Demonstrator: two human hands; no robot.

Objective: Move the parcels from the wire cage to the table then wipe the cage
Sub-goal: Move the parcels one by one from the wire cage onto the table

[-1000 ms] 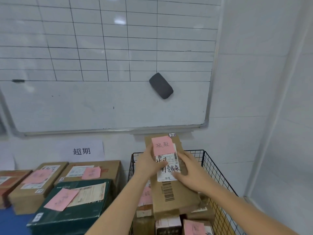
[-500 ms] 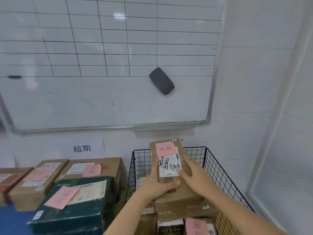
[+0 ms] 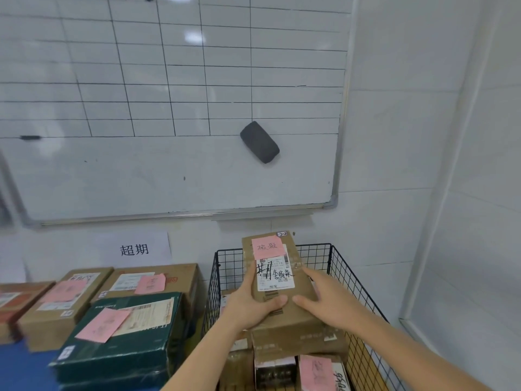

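Brown cardboard parcel with pink note [image 3: 302, 286] held above stacked parcels [image 3: 298, 337] in black wire cage [image 3: 315, 258]; gripped by left hand [image 3: 249, 306] at 9 o'clock, right hand [image 3: 329, 303] at 3 o'clock.

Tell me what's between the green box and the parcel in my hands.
In the head view, the left wall of the wire cage stands between the green box and the brown parcel, which the left hand grips.

Brown parcel [image 3: 277, 277]; pink note [image 3: 267, 247]; blk cage [image 3: 313, 245]
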